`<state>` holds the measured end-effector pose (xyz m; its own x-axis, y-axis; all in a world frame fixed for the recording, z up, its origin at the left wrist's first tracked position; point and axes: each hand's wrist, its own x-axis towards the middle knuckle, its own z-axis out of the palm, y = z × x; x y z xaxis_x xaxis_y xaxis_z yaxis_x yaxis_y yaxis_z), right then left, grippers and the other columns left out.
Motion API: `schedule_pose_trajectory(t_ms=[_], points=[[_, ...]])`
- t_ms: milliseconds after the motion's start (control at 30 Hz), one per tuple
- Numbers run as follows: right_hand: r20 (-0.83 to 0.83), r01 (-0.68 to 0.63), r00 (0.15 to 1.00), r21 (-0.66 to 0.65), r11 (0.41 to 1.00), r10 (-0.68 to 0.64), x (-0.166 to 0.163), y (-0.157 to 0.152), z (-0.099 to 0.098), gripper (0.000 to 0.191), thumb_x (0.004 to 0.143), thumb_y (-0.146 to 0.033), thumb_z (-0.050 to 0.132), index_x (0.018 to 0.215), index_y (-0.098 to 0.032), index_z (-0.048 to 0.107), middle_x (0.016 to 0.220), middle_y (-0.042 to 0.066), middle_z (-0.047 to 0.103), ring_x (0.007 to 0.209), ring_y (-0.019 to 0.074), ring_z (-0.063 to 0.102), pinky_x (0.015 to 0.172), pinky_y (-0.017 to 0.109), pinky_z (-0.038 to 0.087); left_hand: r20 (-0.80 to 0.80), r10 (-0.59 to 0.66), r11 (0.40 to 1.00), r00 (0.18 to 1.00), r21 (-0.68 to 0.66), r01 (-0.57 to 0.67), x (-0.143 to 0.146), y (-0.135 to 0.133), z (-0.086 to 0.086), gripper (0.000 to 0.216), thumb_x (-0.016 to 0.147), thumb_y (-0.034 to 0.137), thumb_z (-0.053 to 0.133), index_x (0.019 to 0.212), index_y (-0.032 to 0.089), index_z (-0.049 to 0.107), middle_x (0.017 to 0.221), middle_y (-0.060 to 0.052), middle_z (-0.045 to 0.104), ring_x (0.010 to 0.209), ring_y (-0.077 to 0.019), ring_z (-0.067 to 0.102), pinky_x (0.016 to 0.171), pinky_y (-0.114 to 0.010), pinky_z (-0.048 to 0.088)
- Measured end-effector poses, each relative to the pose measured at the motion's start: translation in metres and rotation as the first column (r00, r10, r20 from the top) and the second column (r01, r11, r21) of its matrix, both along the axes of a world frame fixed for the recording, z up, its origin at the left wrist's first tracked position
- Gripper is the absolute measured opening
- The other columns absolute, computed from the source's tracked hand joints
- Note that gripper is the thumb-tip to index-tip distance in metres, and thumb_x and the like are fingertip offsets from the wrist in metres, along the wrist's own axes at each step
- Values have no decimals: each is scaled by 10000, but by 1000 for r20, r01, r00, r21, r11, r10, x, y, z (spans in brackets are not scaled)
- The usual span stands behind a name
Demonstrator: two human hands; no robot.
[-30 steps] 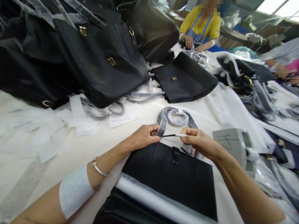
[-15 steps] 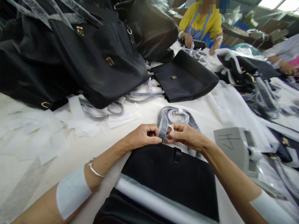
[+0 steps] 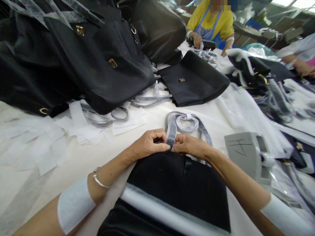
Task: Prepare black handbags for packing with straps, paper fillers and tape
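A black handbag lies in front of me, with a pale wrapped roll across it and a small black loop tab near its far edge. At that edge a bag handle in clear plastic wrap arches away. My left hand is closed on the handle's left base, thumb and fingers pinching it. My right hand is closed against the same base from the right; its fingertips are partly hidden behind the handle. Just beyond lies a coiled, wrapped strap with a white band.
Large black handbags are heaped at the left, above scattered white paper slips. Another black bag lies ahead. A grey tape dispenser stands at my right, near plastic sheeting. A co-worker in yellow works across the table.
My right hand has moved left and in against the handle's base; the white strip seen in its fingers earlier is now hidden. My left hand keeps its grip. The view has shifted slightly.
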<state>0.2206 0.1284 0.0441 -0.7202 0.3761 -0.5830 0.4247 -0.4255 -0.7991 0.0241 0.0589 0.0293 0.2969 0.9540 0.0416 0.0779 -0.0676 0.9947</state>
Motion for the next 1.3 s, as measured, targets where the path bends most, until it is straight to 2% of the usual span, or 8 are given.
schedule_pose_trajectory(t_ms=[200, 367, 500, 600, 800, 967, 1133, 1300], points=[[141, -163, 978, 43, 986, 156, -5, 3, -4, 207, 610, -285, 775, 650, -132, 641, 562, -61, 548, 490, 54, 427, 507, 188, 337, -53, 30, 998, 998, 48, -28, 1, -1, 2, 156, 762, 286, 634, 697, 161, 569, 745, 12, 520, 735, -133, 499, 721, -240, 390], [75, -297, 952, 16, 955, 296, 5, 14, 7, 272, 715, -386, 707, 832, -140, 710, 715, -15, 653, 633, 97, 547, 642, 219, 432, -106, 35, 999, 994, -7, -36, 1, 1, -2, 122, 773, 255, 583, 713, 171, 519, 683, 44, 479, 677, -115, 457, 654, -227, 353], [187, -193, 973, 340, 921, 135, 2, 11, 8, 186, 713, -326, 700, 732, -145, 660, 642, -28, 617, 591, 94, 531, 589, 215, 431, -311, 6, 1000, 951, -20, -13, 4, 2, -2, 119, 793, 242, 543, 716, 188, 470, 601, 69, 431, 582, -102, 409, 573, -229, 284], [209, -167, 974, 388, 906, 90, 0, 8, 18, 225, 762, -363, 658, 837, -151, 658, 708, 3, 657, 658, 131, 595, 651, 261, 490, -494, 47, 998, 868, 53, -24, 6, 2, -4, 75, 799, 229, 543, 775, 206, 477, 565, 80, 442, 533, -109, 400, 558, -244, 261], [343, -164, 930, 705, 690, -131, 64, -21, 90, 440, 774, -497, 675, 1150, -271, 657, 1061, 58, 697, 950, 246, 654, 849, 382, 532, -600, 131, 970, 789, 240, 22, 7, -2, -13, 163, 802, 208, 581, 949, 203, 512, 731, 35, 573, 679, -144, 535, 665, -254, 349], [480, -360, 871, 764, 535, -100, 164, -114, 122, 775, 540, -592, 810, 1263, -414, 593, 1247, 52, 633, 1103, 341, 604, 808, 364, 582, -679, 285, 870, 677, 480, 115, 7, -1, -18, 246, 806, 221, 610, 1032, 174, 525, 998, -60, 592, 920, -216, 534, 810, -327, 375], [622, -455, 781, 625, 635, -52, 179, -194, 82, 1022, 496, -392, 870, 1419, -355, 433, 1441, 16, 466, 1251, 367, 501, 1040, 421, 471, -722, 377, 759, 579, 600, 253, 7, -3, -11, 169, 843, 203, 581, 1009, 175, 564, 1026, -82, 600, 977, -249, 508, 832, -372, 380], [515, -87, 788, 635, 768, -337, 155, -222, 53, 760, 598, -286, 771, 1323, -301, 543, 1322, 41, 584, 1194, 289, 560, 1039, 374, 450, -794, 394, 701, 463, 585, 407, 11, -2, -9, 144, 911, 223, 480, 902, 174, 615, 931, -97, 623, 918, -249, 537, 781, -374, 406]])
